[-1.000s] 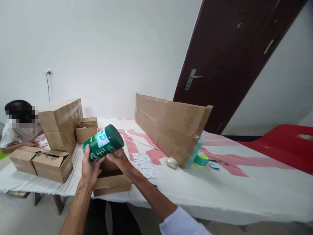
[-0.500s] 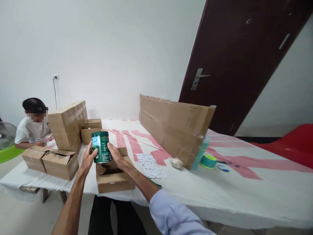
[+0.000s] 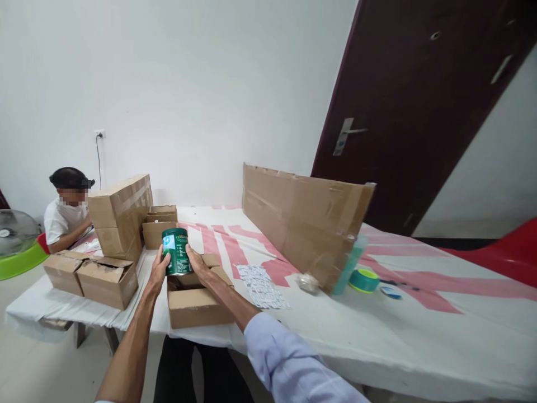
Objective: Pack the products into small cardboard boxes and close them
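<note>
A green cylindrical canister with a blue-and-white label patch and pale print is held upright between my two hands. My left hand grips its left side, thumb on the front. On the other side, my right hand closes on its right edge. Just below and behind the canister, an open cardboard box sits at the table's front edge; my right forearm crosses over it and hides part of its inside. A sheet of small printed labels lies right of the box.
Two small boxes and a taller carton stack stand left, a small open box behind. A long cardboard panel stands mid-table; right of it lies a green tape roll. A person sits far left.
The view has shifted slightly, so the scene sits a little farther right. Both hands still hold the canister, which is turned slightly. The person at the left has raised their head a little.
</note>
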`<state>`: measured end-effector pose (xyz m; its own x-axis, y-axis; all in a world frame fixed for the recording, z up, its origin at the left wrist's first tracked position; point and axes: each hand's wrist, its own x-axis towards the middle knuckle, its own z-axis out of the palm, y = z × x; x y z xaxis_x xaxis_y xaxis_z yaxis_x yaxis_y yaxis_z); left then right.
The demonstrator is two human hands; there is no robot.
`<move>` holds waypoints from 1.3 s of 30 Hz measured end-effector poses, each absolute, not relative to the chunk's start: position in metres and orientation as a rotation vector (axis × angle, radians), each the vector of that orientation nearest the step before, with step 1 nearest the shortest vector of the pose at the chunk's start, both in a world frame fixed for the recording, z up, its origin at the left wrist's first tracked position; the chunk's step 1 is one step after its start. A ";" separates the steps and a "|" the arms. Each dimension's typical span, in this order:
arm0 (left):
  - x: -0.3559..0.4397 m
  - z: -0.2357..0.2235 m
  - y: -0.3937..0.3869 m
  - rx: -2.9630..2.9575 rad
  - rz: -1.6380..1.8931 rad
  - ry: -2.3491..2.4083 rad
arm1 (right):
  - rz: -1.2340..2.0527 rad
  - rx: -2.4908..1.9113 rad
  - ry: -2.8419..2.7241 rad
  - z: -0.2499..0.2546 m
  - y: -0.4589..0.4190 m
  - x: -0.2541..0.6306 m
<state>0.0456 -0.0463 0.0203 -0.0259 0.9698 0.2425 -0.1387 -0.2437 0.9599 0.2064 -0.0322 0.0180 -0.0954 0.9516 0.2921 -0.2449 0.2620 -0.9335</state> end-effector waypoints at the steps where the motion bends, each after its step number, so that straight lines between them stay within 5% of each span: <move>1: 0.046 0.020 -0.045 1.278 1.455 0.982 | 1.187 -0.774 -1.249 0.018 -0.031 0.207; 23: 0.054 0.055 -0.066 1.348 1.553 0.760 | 0.964 -0.661 -1.319 0.056 -0.050 0.213; 39: 0.063 0.140 -0.095 1.652 1.548 0.549 | 0.737 -0.487 -1.384 0.135 -0.093 0.223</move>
<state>0.0629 -0.0946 0.1403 0.1607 0.7645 0.6243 -0.1998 -0.5942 0.7791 0.2226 -0.0926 0.1351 0.0235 0.7154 0.6984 -0.1804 0.6901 -0.7008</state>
